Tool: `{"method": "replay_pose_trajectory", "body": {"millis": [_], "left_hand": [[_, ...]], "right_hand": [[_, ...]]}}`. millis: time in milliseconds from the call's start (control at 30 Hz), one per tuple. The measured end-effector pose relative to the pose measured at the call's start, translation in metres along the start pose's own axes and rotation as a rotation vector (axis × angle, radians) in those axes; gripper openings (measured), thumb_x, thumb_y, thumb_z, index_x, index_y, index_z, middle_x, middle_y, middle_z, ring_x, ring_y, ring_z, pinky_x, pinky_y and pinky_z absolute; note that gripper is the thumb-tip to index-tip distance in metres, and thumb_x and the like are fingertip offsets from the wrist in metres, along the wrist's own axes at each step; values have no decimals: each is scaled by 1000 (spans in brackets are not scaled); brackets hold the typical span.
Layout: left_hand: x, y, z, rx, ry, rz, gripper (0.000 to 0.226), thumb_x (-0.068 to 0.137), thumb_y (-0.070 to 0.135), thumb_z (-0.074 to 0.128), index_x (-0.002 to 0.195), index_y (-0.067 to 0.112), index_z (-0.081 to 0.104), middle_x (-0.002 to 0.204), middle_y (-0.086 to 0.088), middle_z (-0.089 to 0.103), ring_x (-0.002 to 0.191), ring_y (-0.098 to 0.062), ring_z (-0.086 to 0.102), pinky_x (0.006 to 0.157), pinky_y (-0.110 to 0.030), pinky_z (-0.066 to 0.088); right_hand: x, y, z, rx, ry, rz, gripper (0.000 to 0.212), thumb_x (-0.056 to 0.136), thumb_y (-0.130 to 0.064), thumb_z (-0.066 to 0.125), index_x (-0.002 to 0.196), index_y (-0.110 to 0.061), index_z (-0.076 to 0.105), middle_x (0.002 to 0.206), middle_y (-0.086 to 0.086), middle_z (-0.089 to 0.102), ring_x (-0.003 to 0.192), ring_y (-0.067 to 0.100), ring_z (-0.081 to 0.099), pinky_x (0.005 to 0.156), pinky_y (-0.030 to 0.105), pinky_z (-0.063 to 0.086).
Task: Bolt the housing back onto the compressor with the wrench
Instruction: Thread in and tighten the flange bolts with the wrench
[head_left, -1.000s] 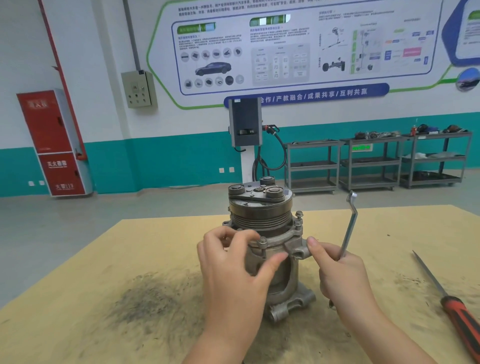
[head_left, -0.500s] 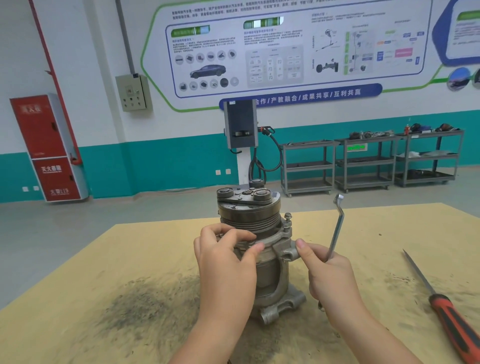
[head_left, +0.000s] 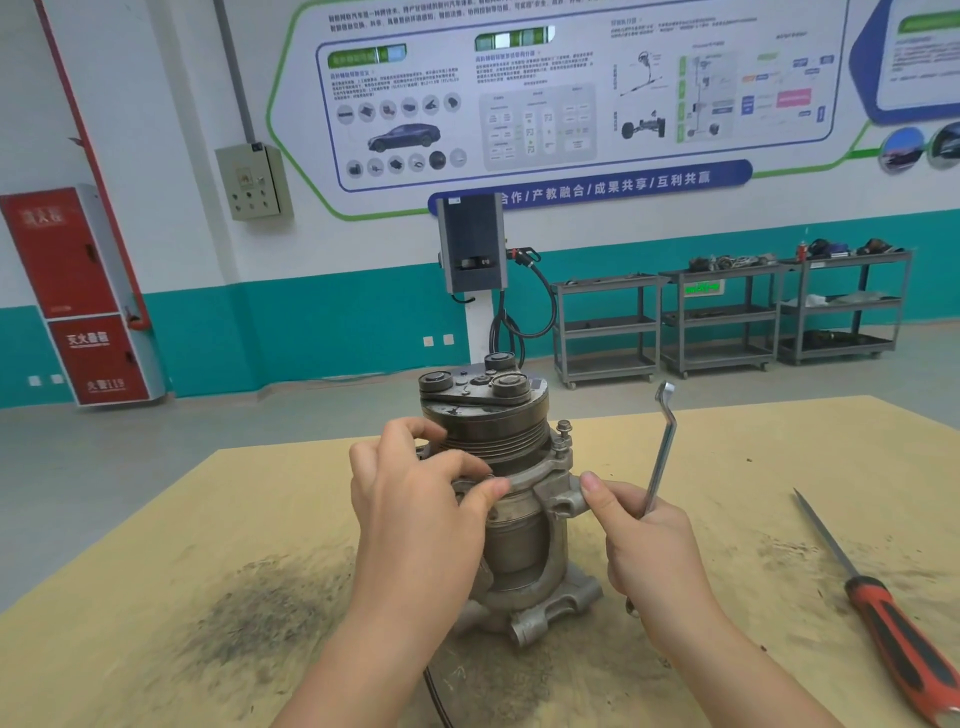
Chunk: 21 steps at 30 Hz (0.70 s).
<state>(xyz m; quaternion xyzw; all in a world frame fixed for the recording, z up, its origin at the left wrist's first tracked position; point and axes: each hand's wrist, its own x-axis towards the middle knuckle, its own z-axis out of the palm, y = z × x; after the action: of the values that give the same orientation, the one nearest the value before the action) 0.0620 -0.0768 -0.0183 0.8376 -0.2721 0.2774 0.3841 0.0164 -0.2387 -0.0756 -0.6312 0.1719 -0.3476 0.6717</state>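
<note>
A grey metal compressor (head_left: 519, 545) stands upright on the yellow table (head_left: 753, 467), its pulley and clutch plate on top. The housing flange (head_left: 550, 475) rings it below the pulley, and a bolt (head_left: 563, 431) sticks up at its right side. My left hand (head_left: 415, 509) curls over the flange's front left, fingertips pinching something small there that I cannot make out. My right hand (head_left: 644, 545) grips a silver offset wrench (head_left: 662, 447) that points up, while its thumb presses a lug on the flange's right side.
A red-handled screwdriver (head_left: 893, 623) lies on the table at the right. Dark grit stains the tabletop at front left. A black cable runs off the near edge under the compressor. Shelving carts and a charging post stand far behind.
My left thumb and fingers have shifted along the flange's front, closing onto its rim. The right hand and wrench keep their place; the view moved slightly.
</note>
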Motion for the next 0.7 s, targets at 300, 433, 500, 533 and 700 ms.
{"method": "replay_pose_trajectory", "body": {"millis": [300,433,500,533,700], "left_hand": [[47,-34,-39,-462,228,-219,14,94,20,66,86,31,70,92,11,69,87,5,62,75,-5,44],[48,-52,-17,-423,62,-323,10,95,15,65,93,21,73,83,11,71,78,5,64,66,-4,44],[49,-56,-10,-431,43,-316,13,95,14,65,94,23,74,84,11,73,79,6,65,73,-12,48],[51,-58,-8,-443,35,-321,14,95,14,65,93,24,74,85,11,73,79,5,66,76,-16,50],[58,-60,-4,-446,5,-305,13,95,14,65,94,20,76,83,6,75,75,3,67,79,-20,53]], "right_hand": [[-1,-1,-1,33,-13,-4,23,88,-32,66,72,-19,75,36,-19,45,34,-6,45,35,5,30],[-2,-2,0,65,-28,-23,22,87,-32,66,69,-26,77,36,-18,45,34,-5,46,36,4,31],[-2,-2,0,69,-39,-28,22,88,-31,65,70,-27,77,36,-18,45,34,-5,46,37,4,31],[-2,-1,1,69,-41,-28,23,89,-30,65,70,-27,77,36,-18,45,34,-6,46,37,4,31],[-3,-1,1,64,-35,-36,22,89,-31,64,71,-34,76,36,-18,45,34,-5,45,38,5,29]]}}
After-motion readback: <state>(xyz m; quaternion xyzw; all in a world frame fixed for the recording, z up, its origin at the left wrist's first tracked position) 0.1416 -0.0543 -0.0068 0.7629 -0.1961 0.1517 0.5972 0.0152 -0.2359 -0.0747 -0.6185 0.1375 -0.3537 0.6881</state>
